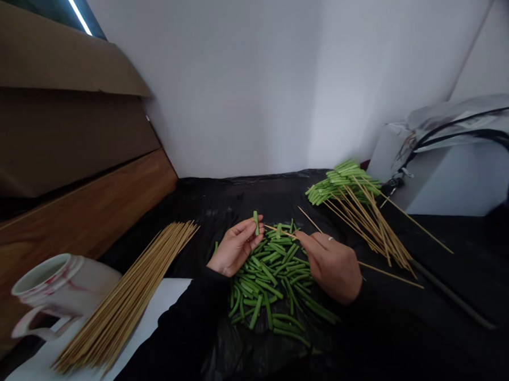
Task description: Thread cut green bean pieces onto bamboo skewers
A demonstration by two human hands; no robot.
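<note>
A short green bean piece [256, 223] stands upright between the thumb and fingers of my left hand [236, 245]. My right hand [333, 263], with a ring on one finger, pinches a thin bamboo skewer [286, 232]. The skewer's tip points left and ends close to the bean piece; whether it touches cannot be made out. A lighter green piece [279, 231] shows at the skewer, possibly threaded on it. Below both hands spreads a loose pile of cut green beans [259, 281]. Another skewer [309, 219] slants behind my right hand.
At the left, a thick bundle of bamboo skewers [127, 299] lies on white paper [158, 309] beside a tipped ceramic mug [67, 285]. Skewers loaded with beans [343, 180] are stacked at back right. Black plastic [238, 197] covers the surface; a white wall [240, 89] rises behind.
</note>
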